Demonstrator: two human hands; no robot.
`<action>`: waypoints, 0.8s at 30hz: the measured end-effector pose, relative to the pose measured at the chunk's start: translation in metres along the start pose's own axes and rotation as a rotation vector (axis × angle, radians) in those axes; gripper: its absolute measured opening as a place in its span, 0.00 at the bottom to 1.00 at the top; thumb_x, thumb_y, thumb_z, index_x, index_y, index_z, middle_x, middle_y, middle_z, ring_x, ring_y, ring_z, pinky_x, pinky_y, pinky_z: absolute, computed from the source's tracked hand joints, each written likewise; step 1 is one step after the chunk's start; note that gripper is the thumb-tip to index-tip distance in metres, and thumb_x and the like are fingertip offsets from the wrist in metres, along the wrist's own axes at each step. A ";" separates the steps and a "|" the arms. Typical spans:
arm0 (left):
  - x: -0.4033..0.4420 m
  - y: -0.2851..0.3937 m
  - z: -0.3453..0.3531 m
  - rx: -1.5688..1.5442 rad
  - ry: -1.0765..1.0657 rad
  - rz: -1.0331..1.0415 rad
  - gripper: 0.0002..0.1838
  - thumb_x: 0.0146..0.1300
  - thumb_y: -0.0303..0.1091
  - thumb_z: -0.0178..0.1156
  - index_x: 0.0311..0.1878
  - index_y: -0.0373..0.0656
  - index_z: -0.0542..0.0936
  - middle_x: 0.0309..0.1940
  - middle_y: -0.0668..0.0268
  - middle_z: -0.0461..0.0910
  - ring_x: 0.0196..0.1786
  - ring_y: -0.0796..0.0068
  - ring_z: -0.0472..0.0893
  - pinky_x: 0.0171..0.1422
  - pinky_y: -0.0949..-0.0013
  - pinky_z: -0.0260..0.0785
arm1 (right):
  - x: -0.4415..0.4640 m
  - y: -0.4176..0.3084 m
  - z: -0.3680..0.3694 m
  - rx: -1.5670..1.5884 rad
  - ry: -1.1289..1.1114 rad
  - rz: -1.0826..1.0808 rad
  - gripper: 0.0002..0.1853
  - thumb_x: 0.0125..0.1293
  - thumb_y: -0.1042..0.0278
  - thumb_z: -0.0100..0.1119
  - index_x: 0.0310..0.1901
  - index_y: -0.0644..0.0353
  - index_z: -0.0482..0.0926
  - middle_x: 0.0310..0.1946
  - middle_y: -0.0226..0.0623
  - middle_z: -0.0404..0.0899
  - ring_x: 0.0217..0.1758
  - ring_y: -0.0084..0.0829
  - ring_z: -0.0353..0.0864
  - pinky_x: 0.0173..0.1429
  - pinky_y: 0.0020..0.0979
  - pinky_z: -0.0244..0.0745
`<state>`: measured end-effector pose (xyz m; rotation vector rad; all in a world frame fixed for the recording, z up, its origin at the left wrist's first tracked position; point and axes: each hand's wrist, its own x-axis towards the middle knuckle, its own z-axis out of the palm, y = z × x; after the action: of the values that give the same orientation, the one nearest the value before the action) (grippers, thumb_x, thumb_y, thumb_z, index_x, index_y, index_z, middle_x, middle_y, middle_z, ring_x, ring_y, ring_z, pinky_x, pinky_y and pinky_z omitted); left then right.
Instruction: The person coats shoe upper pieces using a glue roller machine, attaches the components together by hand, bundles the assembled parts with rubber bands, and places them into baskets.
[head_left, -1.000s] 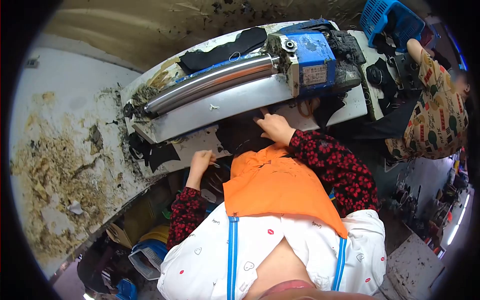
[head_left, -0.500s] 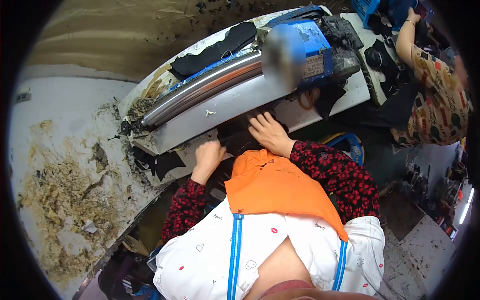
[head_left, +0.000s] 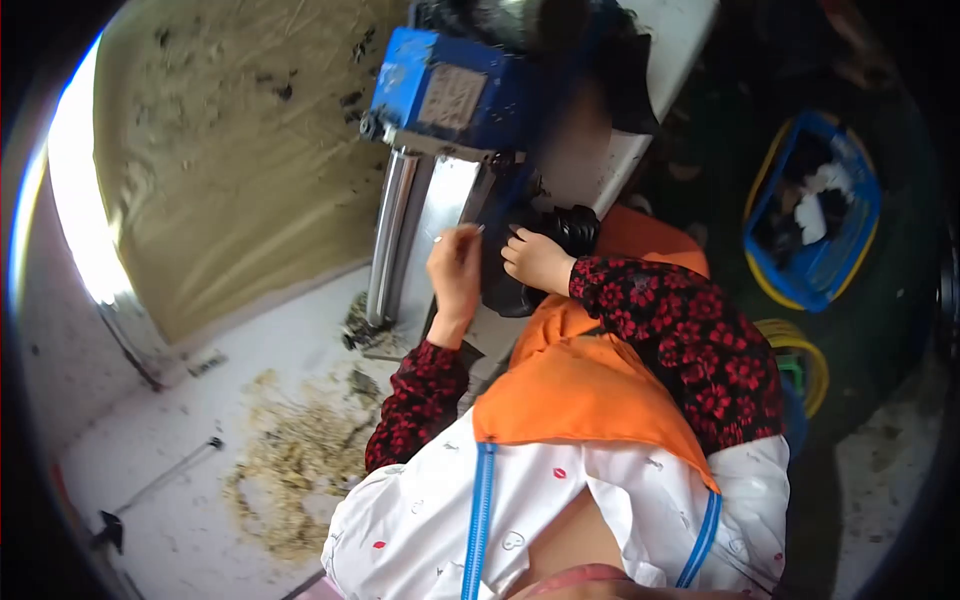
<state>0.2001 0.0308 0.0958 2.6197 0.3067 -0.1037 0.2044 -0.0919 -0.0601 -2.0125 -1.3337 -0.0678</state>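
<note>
A blue-headed machine (head_left: pixel 450 95) with a shiny metal cylinder (head_left: pixel 392 240) stands in front of me. My left hand (head_left: pixel 455 270) is raised beside its silver plate (head_left: pixel 448 195), fingers curled into a pinch. Whatever lies in that pinch is too small to make out. Close by on the right, my right hand (head_left: pixel 537 262) has its fingers bent and closed at the edge of a black, slightly shiny piece of material (head_left: pixel 508 297). Another black, folded bundle (head_left: pixel 578 230) lies just beyond my right hand. The dark area between both hands is hard to read.
Tan scraps and dried residue (head_left: pixel 290 470) cover part of the white table (head_left: pixel 215 420) at left. A blue and yellow basket (head_left: pixel 815 215) with black and white pieces stands at right. My orange apron (head_left: pixel 590 390) hangs below my hands.
My view has turned, so the machine now stands more upright in it and the basket shows fully. My hands have come closer together; the left is raised. The other person's patterned sleeve is gone from view.
</note>
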 end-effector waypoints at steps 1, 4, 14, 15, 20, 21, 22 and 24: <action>0.019 0.012 0.013 0.077 -0.048 0.122 0.12 0.58 0.22 0.61 0.45 0.42 0.80 0.41 0.63 0.79 0.37 0.68 0.78 0.40 0.70 0.70 | -0.002 -0.002 0.003 0.026 0.019 0.033 0.06 0.58 0.67 0.53 0.30 0.54 0.80 0.34 0.34 0.75 0.42 0.36 0.72 0.64 0.38 0.63; 0.050 0.034 0.001 0.394 0.016 0.544 0.22 0.56 0.22 0.64 0.55 0.46 0.77 0.55 0.60 0.72 0.47 0.62 0.76 0.49 0.66 0.70 | 0.019 -0.013 0.018 0.093 0.143 0.104 0.07 0.58 0.67 0.53 0.29 0.53 0.81 0.33 0.33 0.76 0.42 0.36 0.72 0.67 0.41 0.60; 0.208 -0.015 -0.147 0.650 -0.120 0.246 0.23 0.73 0.33 0.50 0.69 0.46 0.66 0.48 0.59 0.75 0.39 0.68 0.78 0.42 0.71 0.71 | 0.033 0.009 -0.030 0.116 -0.186 0.086 0.13 0.63 0.64 0.52 0.43 0.48 0.86 0.45 0.33 0.81 0.51 0.34 0.72 0.77 0.56 0.38; 0.211 -0.012 -0.148 0.583 -0.121 0.202 0.22 0.73 0.34 0.49 0.69 0.46 0.66 0.46 0.59 0.76 0.38 0.69 0.78 0.41 0.71 0.71 | 0.032 0.012 -0.036 0.123 -0.210 0.067 0.13 0.64 0.63 0.51 0.44 0.48 0.86 0.46 0.33 0.81 0.52 0.34 0.72 0.77 0.56 0.37; 0.220 -0.001 -0.133 0.481 0.005 0.015 0.20 0.75 0.41 0.44 0.65 0.44 0.70 0.39 0.58 0.80 0.34 0.65 0.80 0.39 0.69 0.71 | 0.044 0.022 -0.055 0.111 -0.365 0.030 0.18 0.66 0.59 0.49 0.54 0.47 0.81 0.55 0.32 0.78 0.59 0.33 0.69 0.76 0.57 0.33; 0.218 0.004 -0.128 0.505 0.071 -0.039 0.21 0.75 0.43 0.44 0.63 0.43 0.71 0.38 0.58 0.80 0.35 0.63 0.80 0.40 0.67 0.72 | 0.045 0.022 -0.057 0.105 -0.411 0.022 0.19 0.67 0.58 0.49 0.57 0.47 0.79 0.59 0.32 0.77 0.62 0.32 0.68 0.76 0.58 0.33; 0.216 0.008 -0.124 0.533 0.140 -0.091 0.22 0.74 0.44 0.43 0.62 0.42 0.73 0.37 0.57 0.81 0.35 0.60 0.81 0.41 0.65 0.72 | 0.044 0.022 -0.057 0.099 -0.453 0.013 0.21 0.68 0.56 0.48 0.61 0.46 0.77 0.62 0.31 0.75 0.64 0.32 0.67 0.75 0.59 0.32; 0.233 0.000 -0.135 0.727 0.127 -0.028 0.23 0.74 0.47 0.42 0.59 0.42 0.75 0.37 0.56 0.82 0.35 0.57 0.81 0.41 0.63 0.72 | 0.044 0.023 -0.054 0.096 -0.441 0.019 0.21 0.67 0.56 0.48 0.60 0.46 0.77 0.62 0.31 0.75 0.64 0.32 0.67 0.75 0.59 0.32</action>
<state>0.4291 0.1421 0.1834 3.3518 0.4073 -0.0658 0.2615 -0.0941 -0.0140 -2.0277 -1.5484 0.4655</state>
